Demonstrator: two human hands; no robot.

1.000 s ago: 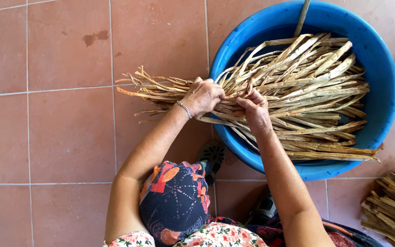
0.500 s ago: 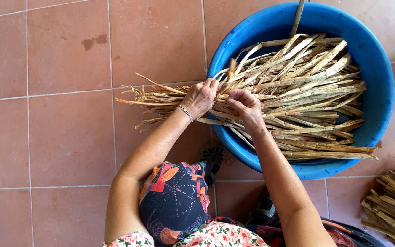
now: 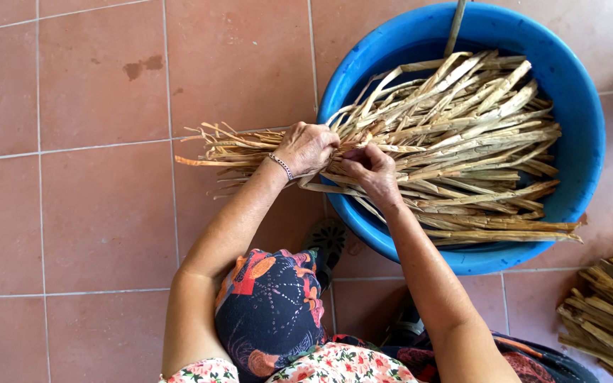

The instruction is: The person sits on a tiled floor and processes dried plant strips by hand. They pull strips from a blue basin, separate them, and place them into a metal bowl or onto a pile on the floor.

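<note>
A thick bundle of dried tan plant strips (image 3: 455,142) lies across a large blue plastic basin (image 3: 576,106), its thin ends sticking out over the basin's left rim above the tiled floor. My left hand (image 3: 308,147), with a thin bracelet at the wrist, is closed around the bundle just outside the rim. My right hand (image 3: 367,169) sits right beside it, fingers pinching several strips at the rim.
A second heap of the same dried strips (image 3: 608,308) lies on the floor at the lower right. A thin stick (image 3: 453,28) leans at the basin's far rim. Terracotta floor tiles (image 3: 101,213) spread to the left. My patterned-cloth knee (image 3: 271,312) is below the hands.
Both hands stay on the bundle at the basin's rim; they have drawn closer together, and the strips' free ends have shifted slightly.
</note>
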